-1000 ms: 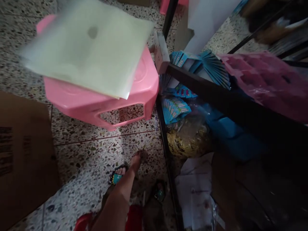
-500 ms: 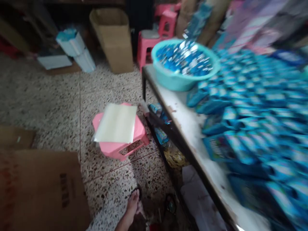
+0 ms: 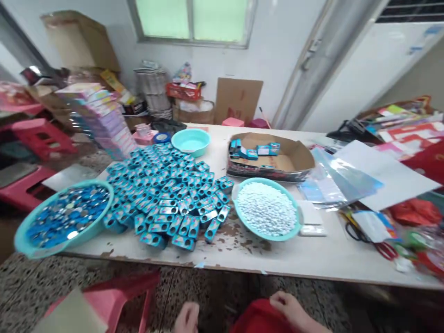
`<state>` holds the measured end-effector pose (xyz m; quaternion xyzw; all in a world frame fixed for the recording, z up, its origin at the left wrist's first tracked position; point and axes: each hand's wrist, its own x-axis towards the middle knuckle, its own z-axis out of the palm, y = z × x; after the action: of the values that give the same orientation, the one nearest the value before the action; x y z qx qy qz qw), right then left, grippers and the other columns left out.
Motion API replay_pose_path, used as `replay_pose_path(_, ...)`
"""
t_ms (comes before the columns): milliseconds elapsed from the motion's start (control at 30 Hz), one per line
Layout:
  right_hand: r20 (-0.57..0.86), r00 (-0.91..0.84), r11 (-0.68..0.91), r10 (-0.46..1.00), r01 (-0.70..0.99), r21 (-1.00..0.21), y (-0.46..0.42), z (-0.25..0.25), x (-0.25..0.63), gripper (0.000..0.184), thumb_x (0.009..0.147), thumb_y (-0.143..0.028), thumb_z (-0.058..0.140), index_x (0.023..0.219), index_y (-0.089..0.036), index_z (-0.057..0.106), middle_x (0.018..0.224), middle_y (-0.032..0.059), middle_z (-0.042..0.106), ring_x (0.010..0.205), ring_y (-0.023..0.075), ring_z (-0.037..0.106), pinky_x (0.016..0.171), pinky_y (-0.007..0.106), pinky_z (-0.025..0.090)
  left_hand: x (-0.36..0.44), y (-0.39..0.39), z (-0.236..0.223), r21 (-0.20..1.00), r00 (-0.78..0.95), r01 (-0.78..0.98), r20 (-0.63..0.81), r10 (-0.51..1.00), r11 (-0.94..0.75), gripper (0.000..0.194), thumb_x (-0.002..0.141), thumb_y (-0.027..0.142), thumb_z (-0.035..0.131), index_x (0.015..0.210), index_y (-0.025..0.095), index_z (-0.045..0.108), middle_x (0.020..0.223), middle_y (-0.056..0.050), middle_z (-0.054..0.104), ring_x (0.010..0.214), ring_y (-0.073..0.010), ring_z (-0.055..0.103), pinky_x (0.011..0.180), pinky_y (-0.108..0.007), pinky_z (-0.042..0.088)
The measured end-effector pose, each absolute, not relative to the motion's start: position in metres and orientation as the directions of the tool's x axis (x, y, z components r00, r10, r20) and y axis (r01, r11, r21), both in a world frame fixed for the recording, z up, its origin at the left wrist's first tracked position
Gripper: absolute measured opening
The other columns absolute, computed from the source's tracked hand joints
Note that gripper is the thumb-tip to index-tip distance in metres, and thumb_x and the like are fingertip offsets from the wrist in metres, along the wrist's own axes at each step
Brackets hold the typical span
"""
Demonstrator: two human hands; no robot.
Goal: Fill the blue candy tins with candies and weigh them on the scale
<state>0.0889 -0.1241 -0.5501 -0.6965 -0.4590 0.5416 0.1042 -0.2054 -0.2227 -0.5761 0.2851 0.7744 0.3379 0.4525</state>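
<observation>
My left hand (image 3: 187,317) is low at the bottom edge, below the table's front edge, its fingers curled closed with nothing visible in them. To its right, my right hand (image 3: 289,309) is loosely closed beside a red, cloth-like surface (image 3: 260,317) at my lap, and I see nothing in it. On the table (image 3: 305,259) in front lies a large heap of small blue boxes with round dark holes (image 3: 166,199). Right of the heap stands a turquoise basin (image 3: 300,226) of small white pieces. Another turquoise basin (image 3: 26,247) at the left holds blue and silver round pieces.
An open cardboard box (image 3: 294,157) with several blue boxes stands farther back, near an empty turquoise bowl (image 3: 192,148). Clear plastic sheets (image 3: 333,180) and scissors (image 3: 355,231) lie at the right. A pink stool (image 3: 114,296) with a pale sheet (image 3: 72,317) stands at the lower left.
My view has risen and swung right, from the floor and the pink stool to the whole tabletop. The stool has shifted to the lower left of the view. Both my hands have come into sight.
</observation>
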Motion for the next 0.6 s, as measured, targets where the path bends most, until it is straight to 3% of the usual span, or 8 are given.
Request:
replay_pose_path(67, -0.66, 0.143, -0.654, 0.738, 0.393, -0.646, -0.107, -0.541, 0.121, 0.023, 0.052, -0.043, 0.061, 0.049, -0.021, 0.059, 0.04, -0.003, 0.045, 0.042, 0.0146, 0.045, 0.045, 0.027, 0.037, -0.189, -0.164, -0.556, 0.82, -0.385, 0.236, -0.414, 0.825, 0.521, 0.042, 0.079, 0.062, 0.046, 0.075, 0.024, 0.065, 0.055, 0.001, 0.053, 0.056, -0.0196, 0.058, 0.053, -0.032, 0.047)
replay_pose_path(167, -0.624, 0.307, -0.689, 0.719, 0.191, -0.699, -0.063, -0.523, 0.16, 0.031, 0.053, -0.05, 0.062, 0.059, -0.02, 0.061, 0.041, -0.0036, 0.044, 0.038, 0.0119, 0.038, 0.041, 0.026, 0.031, -0.147, -0.068, -0.525, 0.872, -0.328, 0.417, -0.117, 0.937, 0.255, 0.037, 0.084, 0.051, 0.042, 0.082, 0.021, 0.063, 0.078, -0.005, 0.063, 0.075, -0.0197, 0.061, 0.071, -0.032, 0.049)
replay_pose_path(333, -0.544, 0.375, -0.597, 0.751, 0.03, -0.802, 0.018, -0.504, 0.196, 0.044, 0.057, -0.058, 0.063, 0.073, -0.017, 0.062, 0.066, 0.0009, 0.057, 0.049, 0.0103, 0.046, 0.048, 0.025, 0.038, -0.087, 0.038, -0.51, 0.728, -0.119, 0.68, 0.227, 0.967, -0.087, 0.026, 0.087, 0.033, 0.042, 0.089, 0.018, 0.063, 0.097, -0.011, 0.065, 0.098, -0.022, 0.057, 0.094, -0.038, 0.042)
replay_pose_path(400, -0.566, 0.34, -0.599, 0.751, -0.009, -0.8, 0.037, -0.504, 0.2, 0.049, 0.06, -0.062, 0.062, 0.075, -0.016, 0.063, 0.069, 0.0013, 0.057, 0.05, 0.0098, 0.046, 0.049, 0.025, 0.039, -0.081, 0.051, -0.515, 0.658, -0.151, 0.75, 0.267, 0.952, -0.066, 0.024, 0.087, 0.03, 0.044, 0.094, 0.017, 0.063, 0.105, -0.013, 0.063, 0.106, -0.0233, 0.054, 0.1, -0.04, 0.038)
replay_pose_path(500, -0.615, 0.264, -0.62, 0.743, -0.075, -0.781, 0.047, -0.508, 0.19, 0.057, 0.061, -0.071, 0.057, 0.074, -0.016, 0.061, 0.068, 0.0025, 0.058, 0.051, 0.0108, 0.049, 0.047, 0.024, 0.04, -0.088, 0.049, -0.524, 0.61, -0.416, 0.768, 0.247, 0.875, 0.193, 0.03, 0.084, 0.029, 0.046, 0.107, 0.014, 0.059, 0.116, -0.016, 0.056, 0.117, -0.0265, 0.047, 0.105, -0.045, 0.032)
replay_pose_path(600, -0.645, 0.209, -0.631, 0.735, -0.135, -0.764, 0.048, -0.514, 0.172, 0.06, 0.06, -0.077, 0.055, 0.069, -0.018, 0.056, 0.062, 0.0002, 0.055, 0.052, 0.0123, 0.05, 0.048, 0.025, 0.041, -0.1, 0.039, -0.532, 0.658, -0.642, 0.589, 0.029, 0.766, 0.469, 0.047, 0.08, 0.032, 0.05, 0.123, 0.012, 0.052, 0.118, -0.016, 0.056, 0.112, -0.027, 0.052, 0.1, -0.045, 0.037)
